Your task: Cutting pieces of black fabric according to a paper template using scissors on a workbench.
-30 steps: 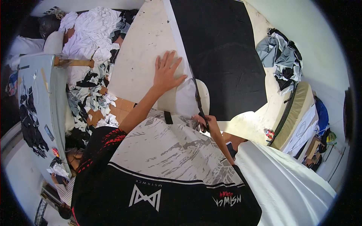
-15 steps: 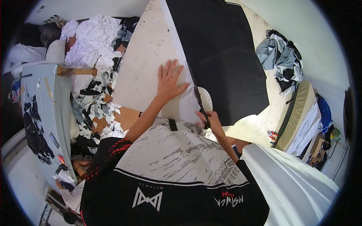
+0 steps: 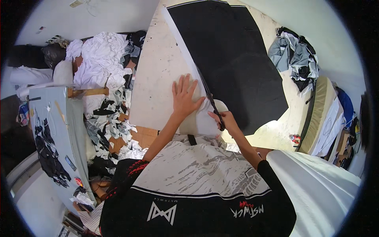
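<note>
A large black fabric piece [image 3: 241, 67] lies flat on the pale table, with a narrow white strip [image 3: 179, 39] along its left edge. My right hand [image 3: 226, 119] is closed round the handles of black scissors [image 3: 213, 103]. Their blades point away from me, along the line where black meets white. My left hand [image 3: 184, 98] lies flat with fingers spread, on the table beside the white strip, its thumb reaching onto the strip. Whitish material bunches between my hands and my shirt.
The pale table [image 3: 158, 71] shows left of the fabric. Heaped white cloth [image 3: 104, 55] and scattered scraps [image 3: 106, 126] lie at left, near a light-blue panel [image 3: 55, 126]. Grey and black garments [image 3: 294, 55] lie at far right, above a cushion [image 3: 318, 106]. White cloth [image 3: 312, 181] hangs at lower right.
The view has shifted, and the far edge of the black fabric now shows. My left hand has drawn slightly nearer to me. The scissors remain along the fabric's left edge.
</note>
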`<state>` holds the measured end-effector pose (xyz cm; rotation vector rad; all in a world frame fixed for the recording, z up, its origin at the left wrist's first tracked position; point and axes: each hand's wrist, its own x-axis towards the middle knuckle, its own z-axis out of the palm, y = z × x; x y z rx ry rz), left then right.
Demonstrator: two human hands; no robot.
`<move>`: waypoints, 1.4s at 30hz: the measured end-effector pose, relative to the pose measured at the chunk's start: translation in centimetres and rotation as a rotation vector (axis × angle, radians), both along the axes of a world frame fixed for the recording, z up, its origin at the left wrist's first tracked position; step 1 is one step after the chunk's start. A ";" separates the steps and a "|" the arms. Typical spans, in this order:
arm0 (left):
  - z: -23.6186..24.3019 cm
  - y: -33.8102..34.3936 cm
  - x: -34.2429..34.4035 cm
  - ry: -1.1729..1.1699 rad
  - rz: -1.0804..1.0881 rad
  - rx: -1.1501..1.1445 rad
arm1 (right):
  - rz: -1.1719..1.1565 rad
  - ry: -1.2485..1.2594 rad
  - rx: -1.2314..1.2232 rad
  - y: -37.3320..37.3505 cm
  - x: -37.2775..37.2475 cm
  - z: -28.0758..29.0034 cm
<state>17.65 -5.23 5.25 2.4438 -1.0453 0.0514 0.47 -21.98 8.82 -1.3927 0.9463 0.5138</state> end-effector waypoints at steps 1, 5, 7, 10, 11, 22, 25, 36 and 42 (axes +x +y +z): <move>0.1 -0.1 0.1 0.002 -0.003 -0.002 | -0.008 -0.005 0.002 -0.2 0.1 -0.2; 0.2 -0.1 0.5 0.024 -0.008 -0.007 | -0.070 -0.076 0.125 -0.9 2.1 -0.4; 0.2 -0.3 0.5 0.032 -0.015 -0.007 | -0.047 -0.076 0.130 -1.3 3.7 -0.5; 0.7 -0.4 0.4 0.048 -0.019 0.002 | -0.033 -0.044 0.039 -1.2 5.2 -0.6; 0.9 -0.4 0.4 0.060 -0.018 0.011 | -0.046 -0.083 0.039 -0.9 5.2 -0.6; 0.3 -0.7 0.2 0.045 -0.031 0.024 | -0.116 -0.174 0.171 -1.6 8.5 -1.2; 0.3 -0.8 0.4 0.066 -0.033 0.036 | -0.084 -0.183 0.095 -1.5 9.1 -2.0; 0.2 -1.1 0.3 0.082 -0.028 0.021 | -0.140 -0.153 0.283 -3.3 14.1 -1.1; 0.1 -0.7 0.4 0.077 -0.036 -0.010 | -0.145 -0.198 0.162 -2.9 15.6 -1.1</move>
